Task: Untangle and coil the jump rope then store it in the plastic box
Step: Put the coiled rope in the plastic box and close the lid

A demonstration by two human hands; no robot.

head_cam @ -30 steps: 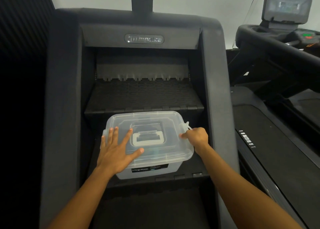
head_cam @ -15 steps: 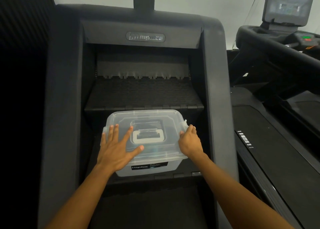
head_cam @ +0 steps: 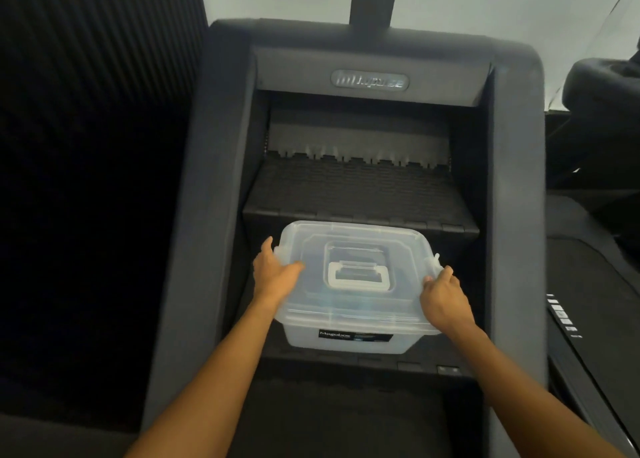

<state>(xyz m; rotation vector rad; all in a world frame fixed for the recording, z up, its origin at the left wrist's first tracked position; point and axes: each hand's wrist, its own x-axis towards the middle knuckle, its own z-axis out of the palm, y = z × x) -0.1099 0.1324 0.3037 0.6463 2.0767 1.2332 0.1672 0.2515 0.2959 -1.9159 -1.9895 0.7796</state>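
A translucent plastic box [head_cam: 356, 305] with its lid on and a white carry handle [head_cam: 356, 275] rests on a black step of a stair-climbing machine. My left hand [head_cam: 272, 274] grips the box's left edge at the clip, thumb on the lid. At the right edge, my right hand [head_cam: 445, 296] closes on the side clip [head_cam: 434, 261]. The jump rope is hidden; something dark shows faintly through the lid.
The stair machine's grey side walls [head_cam: 512, 215] flank the box closely on both sides. A higher black step [head_cam: 356, 194] lies just behind the box. Another exercise machine [head_cam: 595, 284] stands to the right. A dark wall fills the left.
My left hand has slid off the lid top to the box's left edge. My right hand has moved from the lid's right side onto the right clip. The view has shifted.
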